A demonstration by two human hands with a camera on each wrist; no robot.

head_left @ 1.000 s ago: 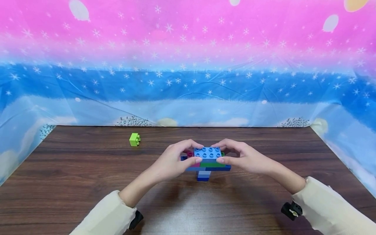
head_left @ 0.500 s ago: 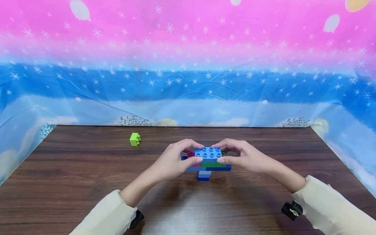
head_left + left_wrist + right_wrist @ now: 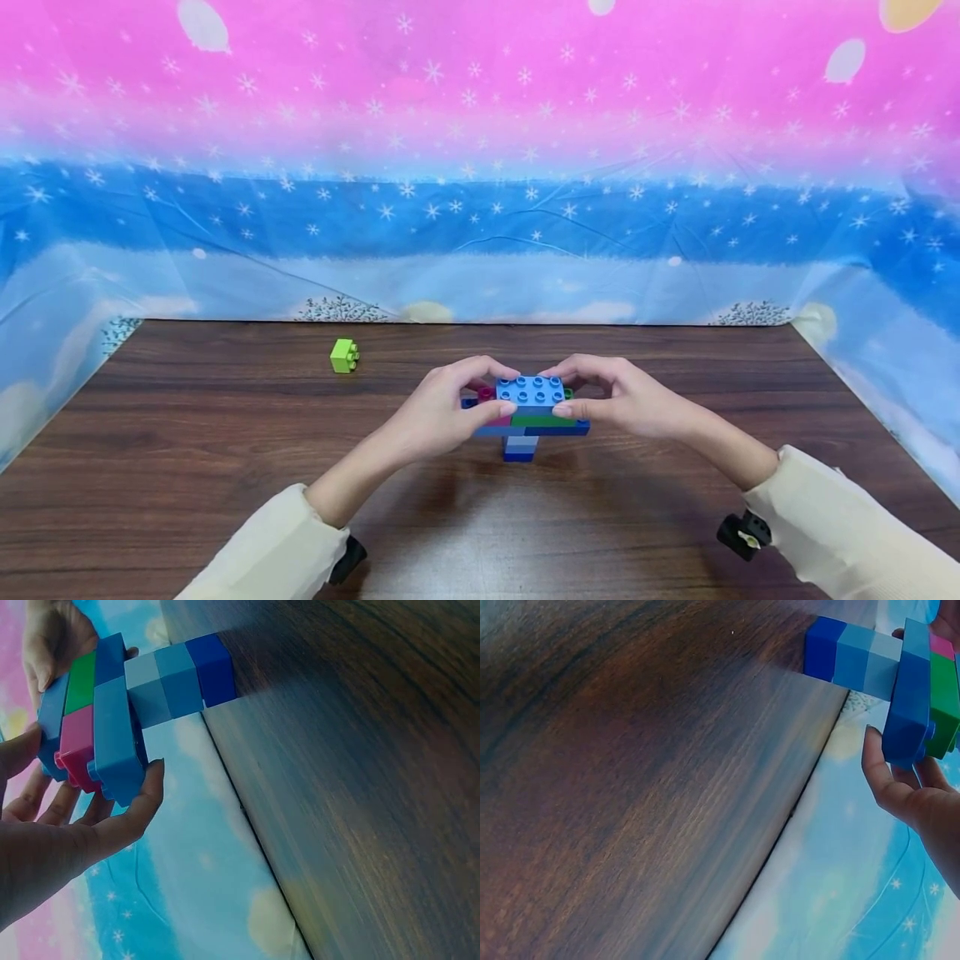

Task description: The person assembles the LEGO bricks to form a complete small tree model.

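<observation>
A light blue studded brick [image 3: 531, 390] tops a built stack in the middle of the table. Under it lie a pink-red brick [image 3: 76, 740] on the left and a green brick [image 3: 945, 701] on the right. Below those, a blue brick [image 3: 114, 739] and a darker blue brick [image 3: 907, 705] form a wider layer. A narrow column [image 3: 521, 447] of blue shades stands on the table beneath. My left hand [image 3: 444, 408] grips the top brick's left end, thumb in front and fingers behind. The right hand [image 3: 637, 402] holds its right end likewise. Some fingers are hidden behind the bricks.
A lime green brick [image 3: 344, 356] lies on its side, studs facing right, toward the back left of the dark wooden table [image 3: 225, 467]. A patterned pink and blue cloth [image 3: 480, 225] hangs behind the table and along both sides.
</observation>
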